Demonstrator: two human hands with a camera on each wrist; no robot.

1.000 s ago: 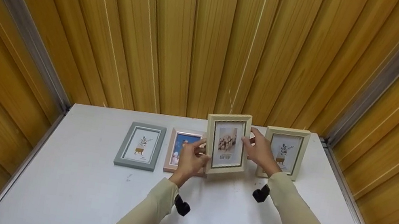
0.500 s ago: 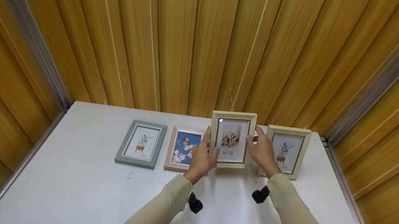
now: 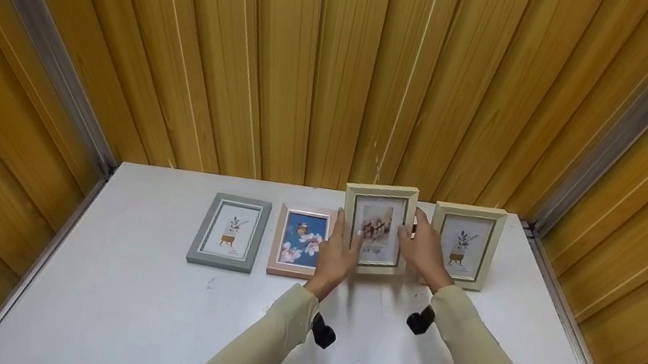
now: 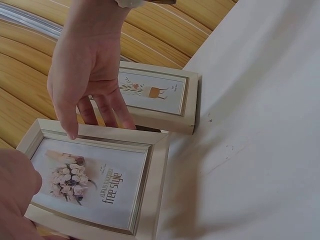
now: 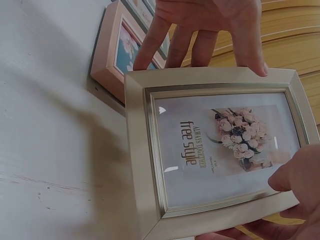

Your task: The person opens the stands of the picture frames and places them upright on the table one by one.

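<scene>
Held cream frame (image 3: 383,189) contains bouquet picture (image 3: 376,226); pink frame (image 3: 289,273), just left, blossom picture (image 3: 301,243); grey-green frame (image 3: 221,263), farther left, plant picture (image 3: 231,229); second cream frame (image 3: 471,210), right, plant picture (image 3: 461,249). Held frame at far side of table (image 3: 126,320), face toward near side, long axis roughly upright. Left hand (image 3: 338,259) pinches left edge; right hand (image 3: 424,250), right edge.

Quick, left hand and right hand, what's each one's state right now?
Left hand: holding the cream frame with the bouquet picture, at its left side.
Right hand: holding the same frame, at its right side.
</scene>
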